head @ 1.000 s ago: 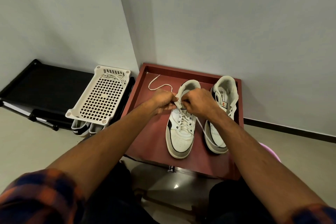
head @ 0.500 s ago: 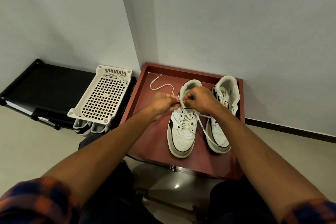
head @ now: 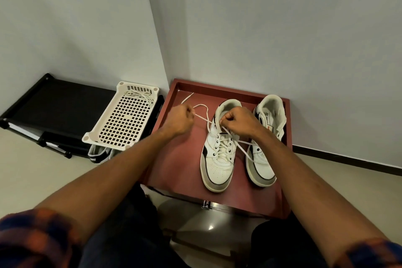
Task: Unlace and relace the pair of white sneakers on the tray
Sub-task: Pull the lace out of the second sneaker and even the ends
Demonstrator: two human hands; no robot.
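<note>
Lace (head: pixel 204 120) is feeling limp and slippery; my left hand (head: pixel 178 118) and right hand (head: pixel 237 122) are both pinching it tight near the eyelets.

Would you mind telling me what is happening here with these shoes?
A person is working the lace of one white sneaker on the red tray. The left hand holds one lace end out to the side, while the right hand pinches it at the sneaker's top eyelets. The second sneaker beside it looks unlaced; a loose lace lies in the white basket.
</note>
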